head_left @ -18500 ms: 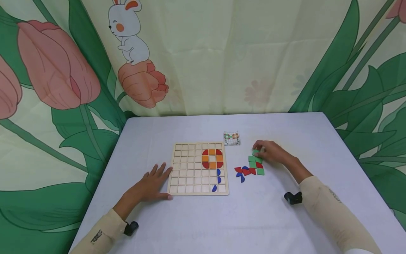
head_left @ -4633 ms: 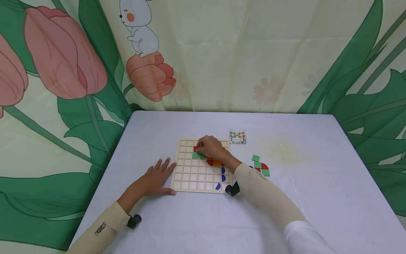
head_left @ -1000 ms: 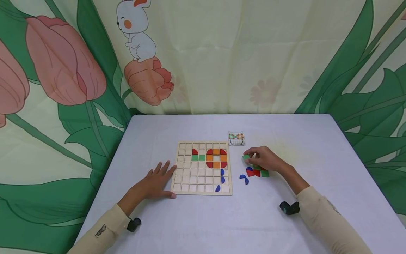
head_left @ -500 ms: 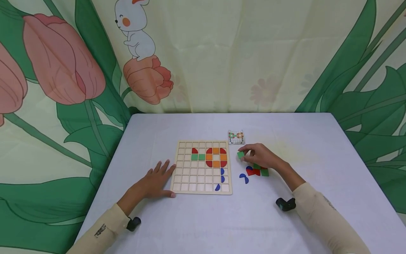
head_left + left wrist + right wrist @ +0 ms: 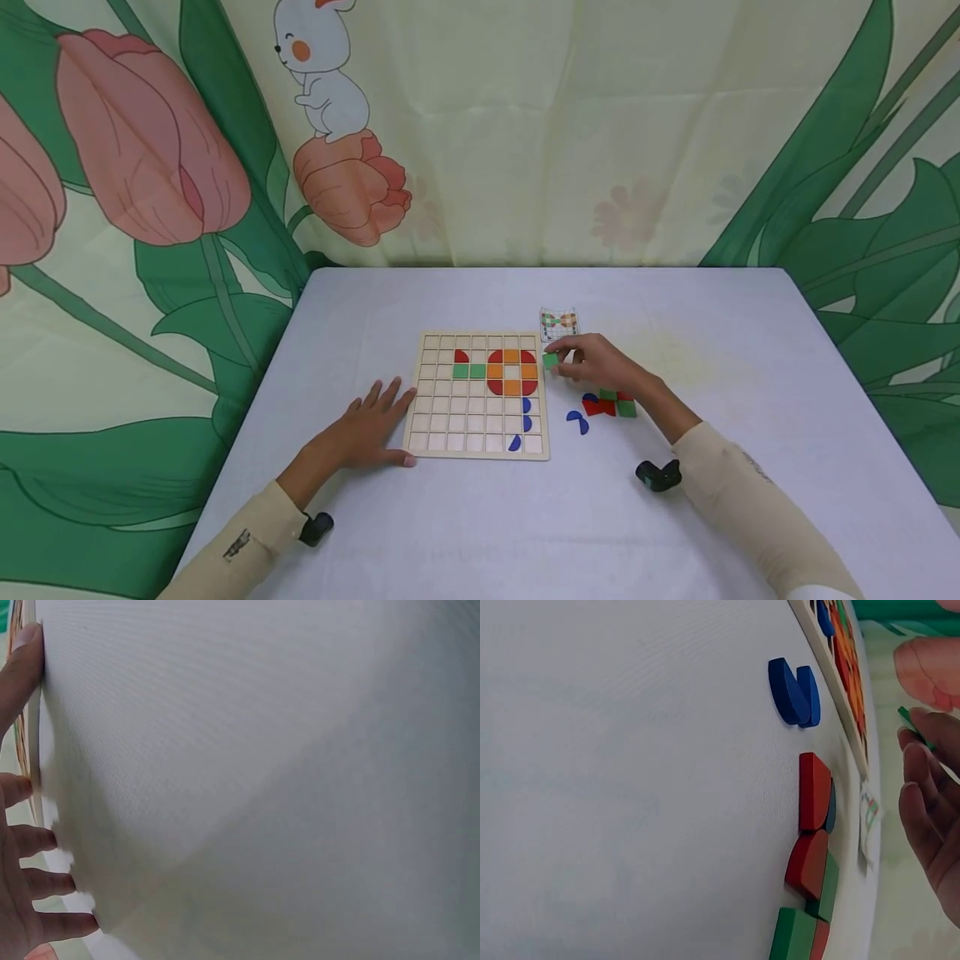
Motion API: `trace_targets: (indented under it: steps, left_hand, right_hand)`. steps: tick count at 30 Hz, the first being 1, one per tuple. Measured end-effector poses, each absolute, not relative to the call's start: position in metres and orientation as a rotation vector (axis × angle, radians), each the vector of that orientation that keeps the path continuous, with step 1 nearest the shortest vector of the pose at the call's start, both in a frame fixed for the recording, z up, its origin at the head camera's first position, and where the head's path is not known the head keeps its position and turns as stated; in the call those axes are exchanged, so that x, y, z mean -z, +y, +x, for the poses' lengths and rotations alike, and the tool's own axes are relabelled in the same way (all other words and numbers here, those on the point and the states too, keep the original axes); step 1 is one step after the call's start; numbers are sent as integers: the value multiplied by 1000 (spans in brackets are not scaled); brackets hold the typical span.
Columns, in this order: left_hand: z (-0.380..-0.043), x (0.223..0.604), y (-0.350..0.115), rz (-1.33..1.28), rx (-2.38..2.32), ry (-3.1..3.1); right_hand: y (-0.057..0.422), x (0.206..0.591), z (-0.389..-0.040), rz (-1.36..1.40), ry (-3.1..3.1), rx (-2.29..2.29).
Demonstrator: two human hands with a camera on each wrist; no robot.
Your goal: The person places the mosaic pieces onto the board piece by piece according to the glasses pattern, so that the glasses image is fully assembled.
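My right hand [image 5: 596, 362] pinches a green square tile [image 5: 551, 361] between thumb and finger, just off the right edge of the wooden grid board [image 5: 438, 425]. The right wrist view shows that tile [image 5: 915, 726] edge-on at the fingertips. My left hand [image 5: 367, 429] is spread flat, its index finger and thumb against the board's left edge. On the board sit a ring of red [image 5: 495, 387] and orange [image 5: 512, 387] pieces, two green squares [image 5: 469, 372], a red quarter-round [image 5: 461, 357] and several blue half-rounds [image 5: 514, 442].
Loose red [image 5: 592, 407], green [image 5: 626, 408] and blue [image 5: 582, 426] pieces lie right of the board on the white-covered table [image 5: 480, 533]. A small printed pattern card [image 5: 559, 322] lies behind the board's back right corner. A tulip-print curtain [image 5: 510, 150] hangs behind.
My right hand has carried the green square left from the loose pieces toward the board. Earlier, two green squares and a red quarter-round were added to the board. My left hand stays put.
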State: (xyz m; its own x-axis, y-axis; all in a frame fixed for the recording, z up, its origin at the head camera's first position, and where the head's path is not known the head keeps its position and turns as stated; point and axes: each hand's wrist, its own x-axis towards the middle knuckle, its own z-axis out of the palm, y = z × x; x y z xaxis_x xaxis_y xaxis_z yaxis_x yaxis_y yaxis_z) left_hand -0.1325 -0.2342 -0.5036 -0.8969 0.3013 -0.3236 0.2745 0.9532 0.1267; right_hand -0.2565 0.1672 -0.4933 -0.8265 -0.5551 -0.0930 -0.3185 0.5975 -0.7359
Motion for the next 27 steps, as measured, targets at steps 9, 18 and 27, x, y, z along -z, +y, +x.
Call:
trace_targets:
  steps: [9, 18, 27]
  left_hand:
    - [-132, 504, -235, 418, -97, 2769]
    - [-130, 502, -234, 430, -99, 2769]
    - [-131, 504, -236, 429, -101, 2773]
  right_hand:
    - [145, 490, -262, -738, 2459, 1118]
    - [118, 492, -270, -738, 2428, 1214]
    - [84, 492, -277, -699, 2421, 1257]
